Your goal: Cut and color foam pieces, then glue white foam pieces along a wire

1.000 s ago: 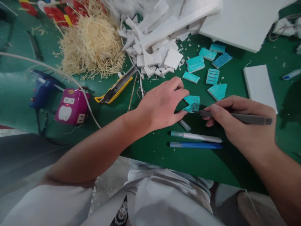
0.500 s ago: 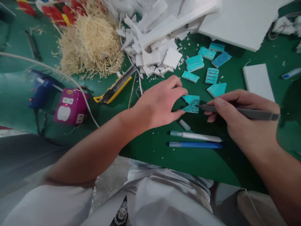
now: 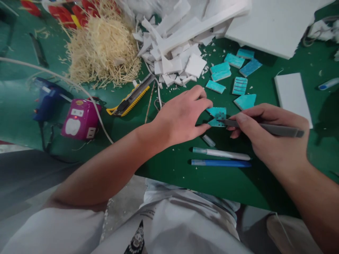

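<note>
A turquoise notched piece (image 3: 220, 113) with dark dots lies on the green table (image 3: 225, 185), inward of the near edge, notch facing the left hand (image 3: 178, 116). Left thumb and forefinger, narrowly spaced, hold its two prongs; their tips cover the prong ends. The right hand (image 3: 275, 137) is closed around a grey pen (image 3: 282, 130). The pen's point overlaps the piece; contact cannot be confirmed.

Toward the far edge: seven other blue-green pieces (image 3: 240, 85), one striped; one scored block may be two set together. The right hand partly covers the lowest, which is pointed, and the lower part of one white slab (image 3: 292, 95).

Toward the near edge: one clear cap (image 3: 209, 140), one white pen (image 3: 222, 153), one blue pen (image 3: 221, 163). One further pen (image 3: 328, 83), far right, is cut off.

Beyond the left hand: one yellow-and-black cutter (image 3: 129, 98), one heap of straw-like strands (image 3: 106, 53), and white scraps (image 3: 195, 66), overlapping and uncountable. One large white sheet (image 3: 270, 26) and red shapes (image 3: 62, 17) are cut off above.

Farther left: one magenta box (image 3: 79, 121), one blue gun-shaped tool (image 3: 47, 95).
</note>
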The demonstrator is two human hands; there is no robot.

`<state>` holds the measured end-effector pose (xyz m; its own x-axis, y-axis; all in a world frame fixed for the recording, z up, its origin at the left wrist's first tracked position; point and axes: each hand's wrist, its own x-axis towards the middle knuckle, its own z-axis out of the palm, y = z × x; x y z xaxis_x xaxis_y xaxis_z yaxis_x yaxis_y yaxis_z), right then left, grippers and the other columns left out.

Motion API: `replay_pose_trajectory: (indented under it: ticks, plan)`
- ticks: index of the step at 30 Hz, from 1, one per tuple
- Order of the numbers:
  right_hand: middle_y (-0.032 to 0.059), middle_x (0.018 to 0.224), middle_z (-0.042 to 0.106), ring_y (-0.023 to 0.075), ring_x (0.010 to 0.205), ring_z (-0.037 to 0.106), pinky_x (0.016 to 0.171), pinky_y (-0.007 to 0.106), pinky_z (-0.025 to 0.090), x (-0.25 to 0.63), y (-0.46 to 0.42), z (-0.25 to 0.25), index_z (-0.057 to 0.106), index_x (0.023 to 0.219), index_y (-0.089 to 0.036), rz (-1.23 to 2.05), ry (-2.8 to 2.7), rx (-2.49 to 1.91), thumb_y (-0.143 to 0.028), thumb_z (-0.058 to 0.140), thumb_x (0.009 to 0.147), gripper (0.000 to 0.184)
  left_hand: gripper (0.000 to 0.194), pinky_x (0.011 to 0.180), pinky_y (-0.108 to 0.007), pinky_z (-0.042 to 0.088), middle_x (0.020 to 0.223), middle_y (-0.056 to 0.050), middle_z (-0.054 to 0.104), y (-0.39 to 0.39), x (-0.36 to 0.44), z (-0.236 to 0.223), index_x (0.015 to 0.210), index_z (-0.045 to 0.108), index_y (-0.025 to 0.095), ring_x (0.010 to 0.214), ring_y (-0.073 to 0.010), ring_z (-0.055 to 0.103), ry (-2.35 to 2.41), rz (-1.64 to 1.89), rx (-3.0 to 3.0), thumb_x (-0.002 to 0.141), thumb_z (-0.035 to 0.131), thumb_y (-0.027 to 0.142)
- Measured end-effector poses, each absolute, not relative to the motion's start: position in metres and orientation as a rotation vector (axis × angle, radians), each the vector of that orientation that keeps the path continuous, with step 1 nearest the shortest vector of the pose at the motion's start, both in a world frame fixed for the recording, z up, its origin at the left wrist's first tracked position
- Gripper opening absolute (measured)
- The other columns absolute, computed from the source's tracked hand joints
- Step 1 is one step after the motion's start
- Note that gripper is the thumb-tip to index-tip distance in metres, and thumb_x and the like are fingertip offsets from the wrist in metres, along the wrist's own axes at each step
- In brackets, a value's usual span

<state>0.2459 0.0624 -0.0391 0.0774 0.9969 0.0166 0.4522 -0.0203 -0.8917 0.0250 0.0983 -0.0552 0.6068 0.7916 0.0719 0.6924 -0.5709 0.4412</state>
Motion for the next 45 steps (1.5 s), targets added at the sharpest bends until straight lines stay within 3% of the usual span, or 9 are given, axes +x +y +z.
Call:
replay_pose_trajectory:
  ticks: [10, 31, 41, 45]
  plan:
    - [-0.0003, 0.06, 0.072, 0.0175, 0.053, 0.067, 0.05, 0.03, 0.053, 0.244, 0.064, -0.035, 0.074, 0.064, -0.027, 0.905, -1.505, -1.573, -0.026, 0.081, 0.082, 0.02, 0.036, 0.095, -0.037, 0.058, 0.132, -0.011, 0.066, 0.099, 0.026, -0.054, 0.128, 0.071, 0.015, 0.115, -0.0242, 0.069, 1.19, 0.362, 2.462, 0.096, 0.078, 0.03]
    - [0.0, 0.064, 0.076, 0.0175, 0.05, 0.07, 0.048, 0.029, 0.059, 0.251, 0.058, -0.04, 0.076, 0.069, -0.025, 0.968, -1.468, -1.555, -0.032, 0.083, 0.087, 0.02, 0.033, 0.093, -0.038, 0.057, 0.131, -0.01, 0.064, 0.099, 0.025, -0.057, 0.127, 0.07, 0.018, 0.114, -0.0249, 0.068, 1.188, 0.383, 2.482, 0.096, 0.073, 0.029]
    - [-0.0011, 0.061, 0.073, 0.0169, 0.053, 0.068, 0.052, 0.029, 0.054, 0.255, 0.059, -0.043, 0.076, 0.067, -0.028, 0.882, -1.577, -1.574, -0.027, 0.082, 0.087, 0.02, 0.036, 0.092, -0.037, 0.058, 0.131, -0.01, 0.066, 0.101, 0.026, -0.056, 0.127, 0.071, 0.018, 0.113, -0.0247, 0.069, 1.2, 0.37, 2.479, 0.095, 0.077, 0.032]
    - [-0.0013, 0.064, 0.075, 0.0185, 0.056, 0.069, 0.052, 0.031, 0.055, 0.257, 0.056, -0.05, 0.08, 0.072, -0.031, 0.836, -1.565, -1.541, -0.034, 0.082, 0.089, 0.017, 0.036, 0.092, -0.037, 0.058, 0.132, -0.01, 0.066, 0.1, 0.026, -0.057, 0.128, 0.071, 0.016, 0.114, -0.0248, 0.069, 1.196, 0.381, 2.476, 0.095, 0.077, 0.031]
